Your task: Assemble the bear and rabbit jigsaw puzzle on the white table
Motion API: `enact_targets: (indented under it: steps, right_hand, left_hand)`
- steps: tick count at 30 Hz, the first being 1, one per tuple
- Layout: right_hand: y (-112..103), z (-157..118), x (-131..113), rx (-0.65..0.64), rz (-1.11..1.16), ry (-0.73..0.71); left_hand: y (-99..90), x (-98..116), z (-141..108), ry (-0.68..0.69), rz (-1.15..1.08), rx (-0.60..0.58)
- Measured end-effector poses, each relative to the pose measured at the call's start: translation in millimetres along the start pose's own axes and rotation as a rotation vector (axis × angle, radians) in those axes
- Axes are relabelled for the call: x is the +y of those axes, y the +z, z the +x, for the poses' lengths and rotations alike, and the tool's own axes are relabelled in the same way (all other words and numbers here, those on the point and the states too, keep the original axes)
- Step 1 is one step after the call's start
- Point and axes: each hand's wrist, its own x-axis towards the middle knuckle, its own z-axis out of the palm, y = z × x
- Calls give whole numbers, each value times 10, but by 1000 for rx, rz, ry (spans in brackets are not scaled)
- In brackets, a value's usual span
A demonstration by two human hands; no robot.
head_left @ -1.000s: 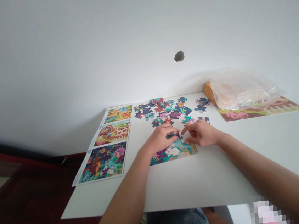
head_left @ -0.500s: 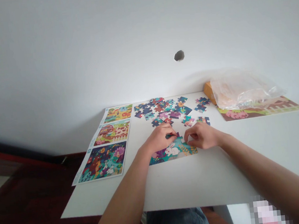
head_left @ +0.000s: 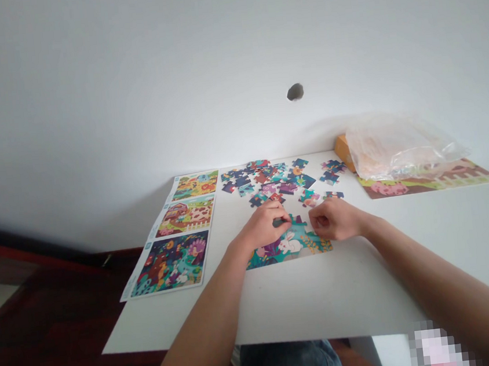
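Note:
A partly joined puzzle section [head_left: 290, 243] with a white rabbit lies on the white table, between and below my hands. My left hand [head_left: 270, 222] rests over its upper left, thumb and fingers pinched together; what they hold, if anything, is too small to name. My right hand [head_left: 332, 219] is curled at the section's upper right edge, fingertips down on it, and whatever they grip is hidden. Behind my hands lie several loose puzzle pieces [head_left: 287, 187]. To the left is a picture sheet [head_left: 174, 263] showing three printed scenes, the lowest a night forest with animals.
At the back right, a clear plastic bag [head_left: 402, 146] leans on an orange box [head_left: 343, 152]. Beneath the bag lies a farm picture puzzle [head_left: 432, 182]. A wall with a round hole [head_left: 295, 92] stands behind the table [head_left: 318, 297].
The joined section has shifted slightly right and shows more of its upper part. My right hand has moved a little right and its fingers have curled tighter. My left hand remains nearly in place.

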Motion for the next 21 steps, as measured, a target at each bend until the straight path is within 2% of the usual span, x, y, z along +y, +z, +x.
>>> enact_targets:
  steps: [5, 15, 21]
  right_hand:
    - [-3, 7, 48, -16, -79, 48]
    - [-34, -21, -6, -72, 8, -27]
    - [2, -12, 46, 10, 15, -39]
  left_hand:
    - [-3, -18, -1, -4, 17, 32]
    - [17, -45, 4, 6, 39, 41]
    - [19, -58, 22, 66, -3, -15]
